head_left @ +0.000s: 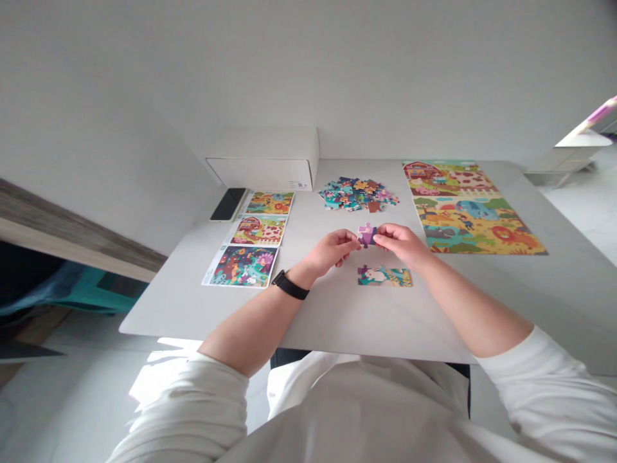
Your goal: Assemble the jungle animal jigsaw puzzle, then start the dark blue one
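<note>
Head view: L hand (335,249) & R hand (400,243) both pinch a purple puzzle piece (367,235) btwn them, above the middle of the table (318,315); fingers closed on its left & right edges, prob. to keep the print uncovered. Can't tell if it's one pc or two joined. Joined strip (385,276) lies just nearer, prob. put there for easy reach. Loose pile (354,194) sits on the far side, likely to leave working room. Picture sheet (260,230) on the left, face up, presumably for checking; big puzzle (475,209) flat on the right. Materials: pcs look like stiff card, knobbed edges, bright print; sheet thin, paper-like; white box (263,173) plain, square-cornered; phone (228,204) dark, smooth; tabletop pale, rounded corners.
</note>
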The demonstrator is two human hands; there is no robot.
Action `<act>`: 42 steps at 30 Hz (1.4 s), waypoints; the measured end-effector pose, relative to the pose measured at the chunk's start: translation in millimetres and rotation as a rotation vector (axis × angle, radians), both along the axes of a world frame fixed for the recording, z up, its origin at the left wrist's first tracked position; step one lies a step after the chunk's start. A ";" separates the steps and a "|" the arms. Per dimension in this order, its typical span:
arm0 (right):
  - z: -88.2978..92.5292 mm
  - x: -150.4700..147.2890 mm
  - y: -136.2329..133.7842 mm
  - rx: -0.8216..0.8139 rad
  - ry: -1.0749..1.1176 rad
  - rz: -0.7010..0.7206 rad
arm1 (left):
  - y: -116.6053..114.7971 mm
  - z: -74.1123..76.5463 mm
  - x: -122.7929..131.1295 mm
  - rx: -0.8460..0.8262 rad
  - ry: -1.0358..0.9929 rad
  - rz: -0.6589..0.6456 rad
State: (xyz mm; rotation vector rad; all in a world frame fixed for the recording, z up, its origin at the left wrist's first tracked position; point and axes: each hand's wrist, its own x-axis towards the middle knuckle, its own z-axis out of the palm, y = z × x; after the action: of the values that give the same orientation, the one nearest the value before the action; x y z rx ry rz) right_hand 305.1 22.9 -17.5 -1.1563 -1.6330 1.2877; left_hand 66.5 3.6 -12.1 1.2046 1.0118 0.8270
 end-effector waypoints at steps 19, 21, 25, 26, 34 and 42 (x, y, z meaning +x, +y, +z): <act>-6.7 10.1 3.5 0.563 -0.197 -0.074 | 2.3 -2.4 -2.9 -0.043 -0.049 0.057; -2.3 10.3 -0.2 0.704 -0.265 -0.005 | 2.7 -3.6 -3.0 -0.044 -0.047 0.047; 2.2 8.0 -5.3 0.832 -0.370 0.067 | 2.2 -4.3 -2.5 -0.045 -0.042 0.022; 2.6 7.5 -5.5 0.842 -0.386 0.069 | 1.9 -4.2 -2.3 -0.044 -0.040 0.016; 16.2 41.6 12.0 0.838 -0.435 -0.039 | 2.4 -2.1 -2.6 -0.058 -0.032 0.020; 23.9 96.1 13.5 0.792 -0.465 -0.148 | 3.8 -3.0 -2.9 -0.088 -0.027 0.018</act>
State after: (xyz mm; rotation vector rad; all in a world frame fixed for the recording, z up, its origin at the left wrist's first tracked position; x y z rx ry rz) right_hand 401.3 36.4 6.4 -1.0623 -2.0575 0.1977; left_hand 63.6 7.4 -15.1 1.1083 1.0283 0.8024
